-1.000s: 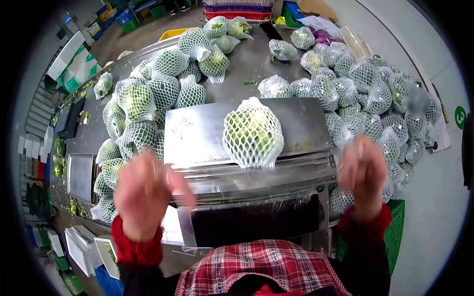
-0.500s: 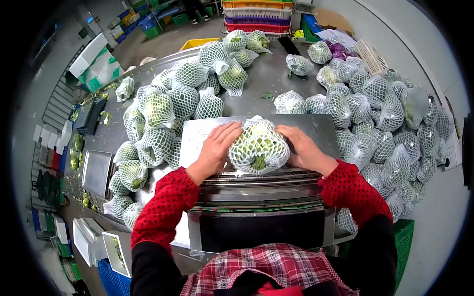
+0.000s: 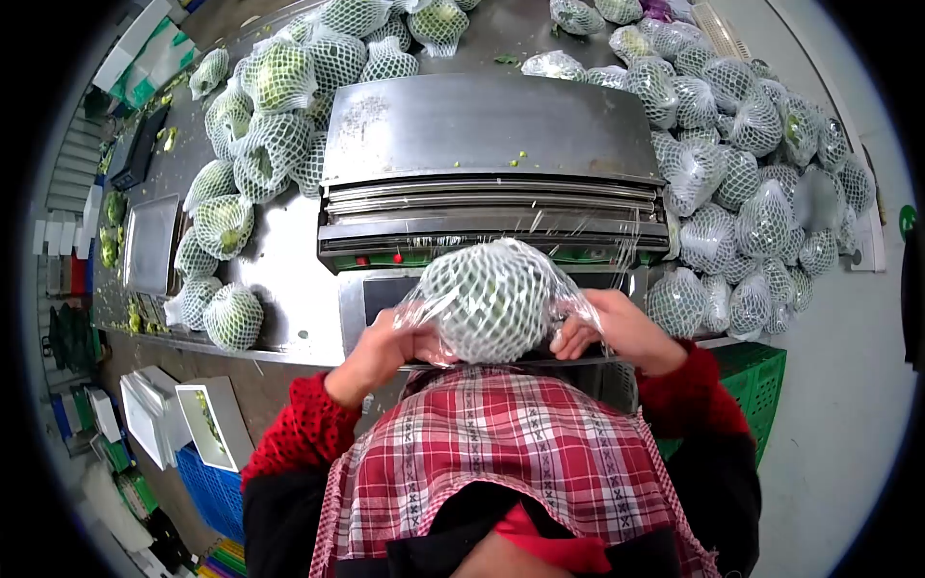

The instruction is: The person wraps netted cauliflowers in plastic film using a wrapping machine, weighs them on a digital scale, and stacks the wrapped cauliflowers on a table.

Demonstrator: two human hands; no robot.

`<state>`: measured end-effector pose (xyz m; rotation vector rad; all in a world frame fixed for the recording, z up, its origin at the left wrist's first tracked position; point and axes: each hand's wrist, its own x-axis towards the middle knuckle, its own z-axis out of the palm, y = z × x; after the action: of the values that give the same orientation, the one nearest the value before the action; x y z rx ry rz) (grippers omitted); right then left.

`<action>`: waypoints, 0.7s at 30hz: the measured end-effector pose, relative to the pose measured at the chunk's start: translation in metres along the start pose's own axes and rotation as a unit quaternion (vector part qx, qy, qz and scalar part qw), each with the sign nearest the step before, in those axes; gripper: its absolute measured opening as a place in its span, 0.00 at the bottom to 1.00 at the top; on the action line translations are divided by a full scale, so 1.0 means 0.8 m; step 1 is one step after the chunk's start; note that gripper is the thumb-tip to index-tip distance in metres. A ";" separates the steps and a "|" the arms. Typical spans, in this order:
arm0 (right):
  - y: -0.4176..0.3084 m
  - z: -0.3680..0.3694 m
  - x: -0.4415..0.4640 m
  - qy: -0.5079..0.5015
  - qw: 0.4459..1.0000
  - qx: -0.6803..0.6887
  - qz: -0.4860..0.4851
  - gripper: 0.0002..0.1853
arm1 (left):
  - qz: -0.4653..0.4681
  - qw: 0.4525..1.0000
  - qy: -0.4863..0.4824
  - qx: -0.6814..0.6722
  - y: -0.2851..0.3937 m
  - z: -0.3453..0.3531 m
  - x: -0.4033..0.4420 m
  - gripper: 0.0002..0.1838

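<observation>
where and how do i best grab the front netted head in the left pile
Probably cup the front netted head around its round right flank, from above right: bare metal tabletop lies there, while its neighbour crowds the left.

Here's the bare left hand at eight o'clock, bare right hand at four, fingers curled, forearms angled inward!

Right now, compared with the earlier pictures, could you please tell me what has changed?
The netted vegetable has come off the metal top toward the plaid apron, with clear film now around it. The left hand and right hand, clear of it at first, then against its sides, now hold the film at either side. The side heaps of netted vegetables look unchanged.
</observation>
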<state>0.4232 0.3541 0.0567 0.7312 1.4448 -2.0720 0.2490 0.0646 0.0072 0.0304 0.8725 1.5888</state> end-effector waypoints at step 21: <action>0.219 0.134 0.103 0.185 0.905 -0.324 -0.204 0.12 | 0.068 0.865 0.113 0.484 -0.197 -0.068 0.015 0.15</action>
<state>0.4658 0.1909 -0.0865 0.5862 2.5080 -1.5715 0.3526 0.0403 -0.1220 0.6410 1.8177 1.1365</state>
